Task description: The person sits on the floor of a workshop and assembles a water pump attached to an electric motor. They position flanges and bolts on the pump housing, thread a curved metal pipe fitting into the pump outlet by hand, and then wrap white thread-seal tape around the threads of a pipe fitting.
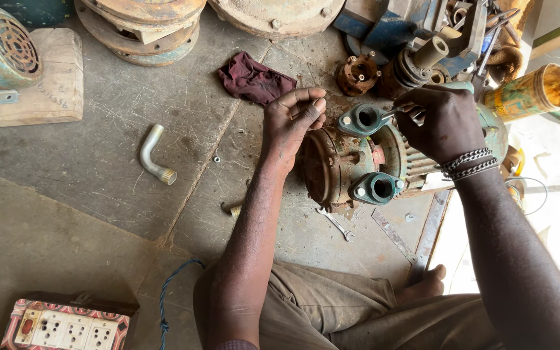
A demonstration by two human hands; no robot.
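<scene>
A rusty pump (351,165) lies on its side on the concrete floor (98,194), just in front of the person's folded legs. The left hand (291,123) rests against the pump's round end casing, fingers curled loosely together and clamped on nothing. The right hand (442,123) hovers over the upper teal flange (363,119) — its grip is closed on a thin metal tool (400,111) whose tip meets that flange. A second teal flange (377,188) sits lower down. Nearby lie a small spanner (337,225), a bent pipe elbow (153,155) and a maroon rag (254,79).
</scene>
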